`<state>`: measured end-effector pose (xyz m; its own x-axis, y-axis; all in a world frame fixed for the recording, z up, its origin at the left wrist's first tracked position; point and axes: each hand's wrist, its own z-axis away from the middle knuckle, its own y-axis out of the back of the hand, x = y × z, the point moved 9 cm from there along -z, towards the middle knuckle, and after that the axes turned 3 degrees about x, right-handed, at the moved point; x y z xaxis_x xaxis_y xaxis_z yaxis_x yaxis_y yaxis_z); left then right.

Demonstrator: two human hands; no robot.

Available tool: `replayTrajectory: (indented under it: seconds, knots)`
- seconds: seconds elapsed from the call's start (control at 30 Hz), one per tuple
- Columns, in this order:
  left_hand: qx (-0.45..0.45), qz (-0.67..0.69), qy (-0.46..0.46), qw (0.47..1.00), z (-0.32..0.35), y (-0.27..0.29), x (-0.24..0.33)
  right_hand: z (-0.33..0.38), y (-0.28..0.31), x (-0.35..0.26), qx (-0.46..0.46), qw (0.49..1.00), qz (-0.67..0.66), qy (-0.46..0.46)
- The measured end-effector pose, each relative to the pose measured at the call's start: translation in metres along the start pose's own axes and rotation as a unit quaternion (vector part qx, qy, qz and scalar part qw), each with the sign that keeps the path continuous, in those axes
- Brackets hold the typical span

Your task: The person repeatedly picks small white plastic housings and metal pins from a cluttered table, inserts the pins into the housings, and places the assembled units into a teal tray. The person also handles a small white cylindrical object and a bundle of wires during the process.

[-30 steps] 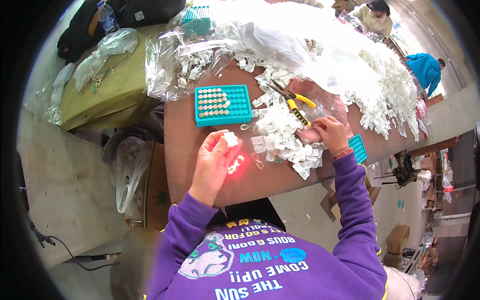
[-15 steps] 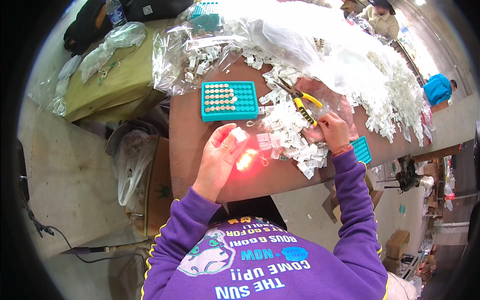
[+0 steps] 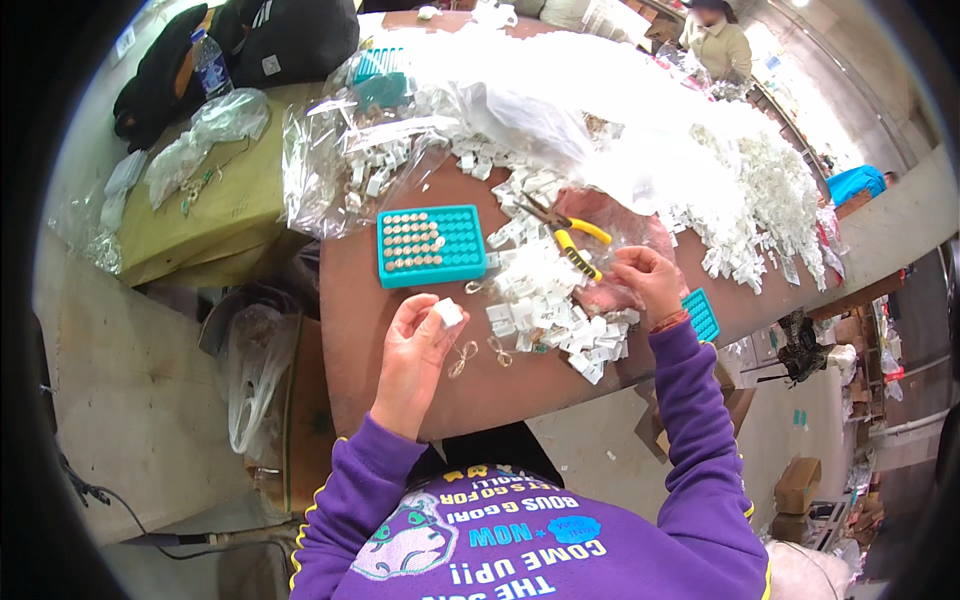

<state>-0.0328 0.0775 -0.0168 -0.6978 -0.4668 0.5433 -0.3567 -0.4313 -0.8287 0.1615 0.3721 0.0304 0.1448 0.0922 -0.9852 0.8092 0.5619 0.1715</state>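
Observation:
My left hand (image 3: 408, 355) pinches a small white plastic case (image 3: 449, 312) between thumb and fingers, above the brown table. A thin looped wire (image 3: 464, 358) hangs just beside that hand; its attachment to the case is unclear. My right hand (image 3: 650, 282) is closed with its fingertips together, to the right of yellow-and-black pliers (image 3: 577, 255). Whatever its fingers hold, if anything, is too small to make out. Between the hands lies a pile of similar white cases (image 3: 535, 285). Behind my left hand stands a teal tray (image 3: 465, 262) partly filled with silver button cells.
A second teal tray (image 3: 702, 315) lies by my right wrist. Clear plastic bags (image 3: 325, 165) and a large heap of white pieces (image 3: 740, 190) cover the far table. A green-covered surface (image 3: 200, 235) stands at left. Another person (image 3: 718, 45) is at the far right.
The red-orange glow beside my left hand has gone out, leaving thin wire visible. My right hand has lifted slightly away from the pliers' handle. The view has shifted, moving the tabletop lower and left.

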Motion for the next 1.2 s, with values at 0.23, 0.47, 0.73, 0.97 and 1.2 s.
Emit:
replayTrajectory:
  seconds: [0.23, 0.47, 0.73, 0.97, 1.2]
  knots:
    - [0.024, -0.006, 0.024, 0.999, 0.002, 0.002, -0.004, 0.01, -0.003, -0.009, -0.008, 0.993, -0.086, -0.079]
    - [0.022, 0.015, 0.044, 0.999, 0.002, 0.003, -0.006, 0.025, -0.037, -0.036, -0.072, 0.964, -0.226, -0.124]
    - [0.034, 0.012, 0.05, 0.998, 0.005, 0.005, -0.006, 0.002, -0.054, -0.039, -0.009, 0.99, -0.138, -0.019]
    - [0.032, 0.005, 0.051, 0.998, 0.004, 0.004, -0.007, -0.021, -0.012, -0.029, 0.046, 0.962, 0.266, 0.042]
    - [0.039, 0.008, 0.051, 0.998, 0.004, 0.003, -0.006, -0.009, -0.021, -0.059, 0.062, 0.789, 0.552, 0.264]
